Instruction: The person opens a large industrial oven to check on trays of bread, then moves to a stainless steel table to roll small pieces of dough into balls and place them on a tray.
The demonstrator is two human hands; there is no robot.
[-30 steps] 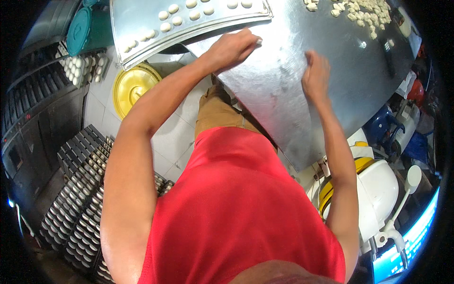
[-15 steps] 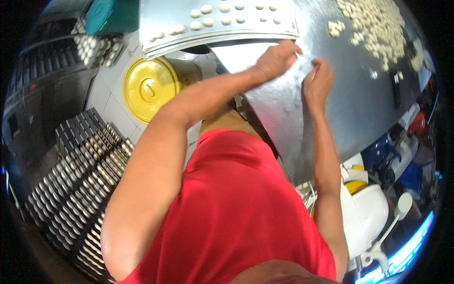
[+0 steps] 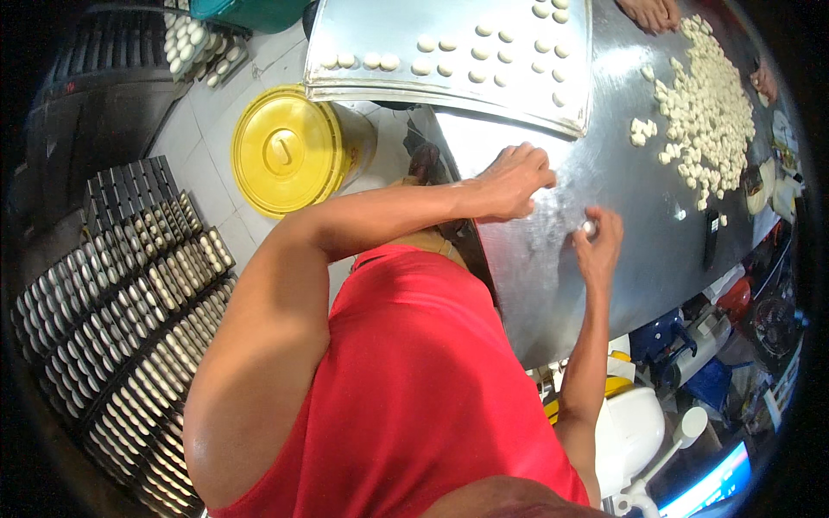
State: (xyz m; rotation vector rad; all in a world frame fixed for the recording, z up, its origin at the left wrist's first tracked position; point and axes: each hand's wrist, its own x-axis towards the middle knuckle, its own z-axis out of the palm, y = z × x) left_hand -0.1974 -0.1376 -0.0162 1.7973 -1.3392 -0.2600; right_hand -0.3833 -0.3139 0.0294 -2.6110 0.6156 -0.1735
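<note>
Left hand (image 3: 514, 181) shifted lower on steel table (image 3: 553, 285) (right hand (image 3: 598, 246) too).

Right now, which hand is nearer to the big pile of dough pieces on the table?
Right. The right hand is on the steel table, below the dough pile and closer to it. The left hand lies further left, just under the baking tray.

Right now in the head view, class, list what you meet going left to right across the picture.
Dark stacked baking moulds on the floor → round yellow bucket lid → left hand → right hand → heap of small pale dough pieces.
</note>
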